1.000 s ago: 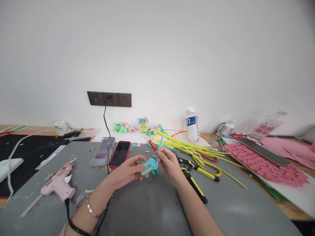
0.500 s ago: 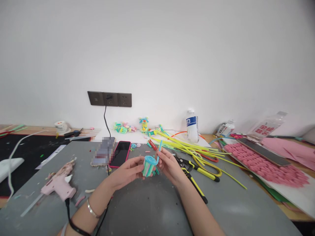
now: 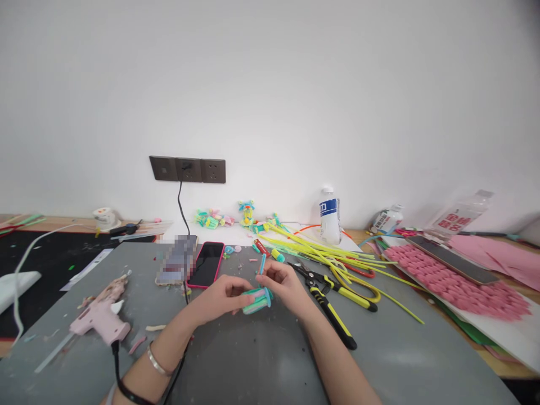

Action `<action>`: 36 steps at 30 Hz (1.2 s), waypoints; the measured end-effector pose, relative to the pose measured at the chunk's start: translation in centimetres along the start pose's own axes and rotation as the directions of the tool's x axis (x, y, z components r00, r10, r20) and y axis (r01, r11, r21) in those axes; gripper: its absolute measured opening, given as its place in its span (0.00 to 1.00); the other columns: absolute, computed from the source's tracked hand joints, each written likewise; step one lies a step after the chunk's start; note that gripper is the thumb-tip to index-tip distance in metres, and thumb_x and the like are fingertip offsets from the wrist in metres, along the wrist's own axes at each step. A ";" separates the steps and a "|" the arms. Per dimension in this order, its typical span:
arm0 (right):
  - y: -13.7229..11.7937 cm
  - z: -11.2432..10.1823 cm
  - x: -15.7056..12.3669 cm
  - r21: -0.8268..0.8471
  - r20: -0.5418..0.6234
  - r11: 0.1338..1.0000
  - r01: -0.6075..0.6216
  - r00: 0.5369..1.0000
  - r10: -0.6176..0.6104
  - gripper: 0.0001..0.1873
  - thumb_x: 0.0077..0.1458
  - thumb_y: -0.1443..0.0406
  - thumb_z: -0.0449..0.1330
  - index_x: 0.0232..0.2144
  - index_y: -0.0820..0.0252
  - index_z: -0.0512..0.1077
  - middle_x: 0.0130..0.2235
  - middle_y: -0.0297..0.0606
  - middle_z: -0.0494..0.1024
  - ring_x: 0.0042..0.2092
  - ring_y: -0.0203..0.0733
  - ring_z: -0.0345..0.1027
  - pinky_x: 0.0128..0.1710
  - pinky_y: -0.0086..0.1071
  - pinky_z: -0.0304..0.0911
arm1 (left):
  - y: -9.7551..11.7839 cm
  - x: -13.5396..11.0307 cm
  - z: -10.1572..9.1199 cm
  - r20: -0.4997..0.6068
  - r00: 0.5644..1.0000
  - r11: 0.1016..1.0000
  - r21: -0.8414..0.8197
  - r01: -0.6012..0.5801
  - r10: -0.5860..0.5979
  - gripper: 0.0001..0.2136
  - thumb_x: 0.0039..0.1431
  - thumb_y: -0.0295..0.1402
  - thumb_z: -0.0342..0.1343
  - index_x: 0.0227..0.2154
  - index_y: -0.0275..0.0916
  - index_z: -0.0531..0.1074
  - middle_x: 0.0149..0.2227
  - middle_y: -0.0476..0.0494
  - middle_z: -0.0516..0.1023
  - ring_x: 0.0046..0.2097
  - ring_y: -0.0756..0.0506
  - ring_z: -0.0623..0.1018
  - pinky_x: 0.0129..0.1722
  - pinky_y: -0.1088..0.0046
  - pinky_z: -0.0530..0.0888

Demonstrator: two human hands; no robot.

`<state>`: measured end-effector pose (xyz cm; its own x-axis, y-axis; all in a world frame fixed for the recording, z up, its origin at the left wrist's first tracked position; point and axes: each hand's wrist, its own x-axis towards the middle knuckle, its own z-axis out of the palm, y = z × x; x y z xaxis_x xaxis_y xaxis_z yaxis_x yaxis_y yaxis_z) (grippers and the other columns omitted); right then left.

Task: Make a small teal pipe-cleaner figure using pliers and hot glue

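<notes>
My left hand [image 3: 225, 296] grips a small cylinder of pipe cleaners [image 3: 256, 301] with green, pink and white stripes, now lying on its side. Its blue coiled end faces right, towards my right hand [image 3: 282, 284]. Between the thumb and fingers of that hand is the upright free end of a blue pipe cleaner [image 3: 263, 263]. Part of the strand is hidden by the fingers. Just right of the right hand lie pliers with yellow and black handles [image 3: 324, 306]. Beyond it is a short yellow and turquoise piece [image 3: 277, 255].
A pink glue gun [image 3: 101, 320] with a black cord lies left. Behind the hands are a pink-edged phone [image 3: 206, 263] and small pipe-cleaner figures [image 3: 247, 214]. Yellow-green pipe cleaners [image 3: 320, 250] spread right, near a bottle [image 3: 329, 216] and a pink braided piece [image 3: 464, 281].
The cylinder has tipped from upright onto its side, its blue coil turning from up to right. Both hands have lowered a little, and the right has shifted slightly left.
</notes>
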<state>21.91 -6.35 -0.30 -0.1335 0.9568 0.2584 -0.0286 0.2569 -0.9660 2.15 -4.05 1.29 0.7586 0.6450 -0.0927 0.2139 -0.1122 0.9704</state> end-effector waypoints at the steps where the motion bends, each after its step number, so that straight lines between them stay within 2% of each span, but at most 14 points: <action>1: 0.0 0.0 0.0 -0.045 -0.011 0.999 0.026 1.000 -0.026 0.17 0.52 0.56 0.67 0.23 0.60 0.68 0.24 0.29 0.64 0.26 0.34 0.55 0.26 0.29 0.51 | -0.1 0.1 0.1 -0.018 1.000 1.000 0.017 0.001 -0.001 0.14 0.60 0.43 0.58 0.33 0.35 0.75 0.23 0.53 0.68 0.24 0.53 0.64 0.24 0.77 0.61; 5: 0.3 0.1 0.0 -0.217 -0.089 0.964 0.150 0.981 -0.173 0.13 0.55 0.59 0.63 0.23 0.59 0.69 0.26 0.32 0.68 0.30 0.38 0.61 0.33 0.32 0.58 | -0.6 0.6 0.9 -0.111 0.994 1.000 -0.027 0.013 -0.016 0.12 0.55 0.40 0.60 0.29 0.38 0.66 0.24 0.54 0.67 0.24 0.52 0.67 0.21 0.78 0.65; 8: 0.3 0.1 -0.2 -0.335 -0.115 0.910 0.243 0.948 -0.296 0.10 0.57 0.62 0.62 0.25 0.58 0.71 0.28 0.35 0.73 0.34 0.42 0.66 0.37 0.34 0.60 | -1.1 1.0 1.1 -0.178 0.984 0.998 -0.065 0.006 -0.017 0.13 0.53 0.40 0.61 0.36 0.38 0.67 0.25 0.55 0.66 0.25 0.51 0.69 0.20 0.78 0.67; 11: 0.2 0.3 -0.3 -0.408 -0.127 0.852 0.329 0.903 -0.410 0.06 0.58 0.65 0.62 0.28 0.57 0.71 0.31 0.36 0.75 0.35 0.43 0.69 0.39 0.36 0.61 | -1.3 1.2 1.1 -0.271 0.962 0.999 -0.032 -0.006 -0.003 0.20 0.54 0.40 0.60 0.47 0.36 0.69 0.25 0.55 0.63 0.24 0.51 0.68 0.19 0.77 0.68; 15: -0.1 0.4 -0.4 -0.440 -0.154 0.812 0.384 0.858 -0.489 0.05 0.58 0.68 0.61 0.30 0.56 0.71 0.31 0.35 0.76 0.35 0.43 0.69 0.40 0.37 0.61 | -1.2 1.1 0.9 -0.419 0.904 0.996 0.047 -0.070 0.083 0.20 0.55 0.39 0.59 0.50 0.36 0.72 0.26 0.54 0.61 0.25 0.51 0.67 0.23 0.77 0.68; 20: 0.0 0.4 -0.5 -0.413 -0.160 0.845 0.339 0.886 -0.434 0.05 0.57 0.68 0.62 0.29 0.56 0.71 0.30 0.35 0.76 0.35 0.43 0.70 0.40 0.37 0.62 | -0.8 1.0 0.9 -0.561 0.814 0.989 0.106 -0.107 0.148 0.20 0.56 0.39 0.59 0.50 0.36 0.74 0.29 0.49 0.65 0.29 0.49 0.68 0.24 0.76 0.69; 23: 0.3 0.5 -0.5 -0.375 -0.155 0.871 0.317 0.905 -0.396 0.05 0.57 0.66 0.62 0.28 0.57 0.72 0.30 0.36 0.77 0.35 0.43 0.71 0.39 0.37 0.63 | -0.6 0.9 0.8 -0.609 0.767 0.979 0.115 -0.169 0.204 0.19 0.56 0.38 0.58 0.48 0.35 0.74 0.33 0.45 0.68 0.32 0.48 0.70 0.26 0.76 0.70; 28: 0.7 0.5 -0.1 -0.304 -0.222 0.931 0.200 0.936 -0.273 0.06 0.55 0.63 0.62 0.27 0.57 0.73 0.28 0.36 0.77 0.34 0.44 0.71 0.37 0.36 0.62 | -0.3 0.7 0.8 -0.619 0.731 0.955 0.130 -0.266 0.288 0.17 0.56 0.36 0.59 0.47 0.37 0.75 0.37 0.43 0.70 0.34 0.47 0.72 0.28 0.75 0.71; 33: 0.6 0.6 0.2 -0.214 -0.153 0.968 0.133 0.974 -0.168 0.11 0.54 0.58 0.63 0.25 0.56 0.71 0.25 0.34 0.71 0.31 0.43 0.67 0.38 0.38 0.63 | 0.0 0.2 0.9 -0.653 0.683 0.944 0.181 -0.277 0.326 0.18 0.54 0.35 0.61 0.49 0.41 0.75 0.34 0.46 0.70 0.36 0.46 0.73 0.33 0.74 0.73; 36: 0.6 0.7 0.2 -0.210 -0.141 0.972 0.104 0.981 -0.135 0.13 0.55 0.55 0.63 0.26 0.56 0.71 0.26 0.35 0.71 0.35 0.45 0.69 0.39 0.38 0.62 | -0.1 0.0 0.8 -0.657 0.665 0.935 0.227 -0.274 0.354 0.16 0.53 0.34 0.62 0.46 0.42 0.75 0.35 0.45 0.73 0.38 0.44 0.75 0.37 0.71 0.74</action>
<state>21.22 -6.11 -0.86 0.0130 0.9229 0.3849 0.1665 0.3776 -0.9109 2.61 -4.66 1.01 0.1760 0.8860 0.4289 0.1314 -0.4529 0.8818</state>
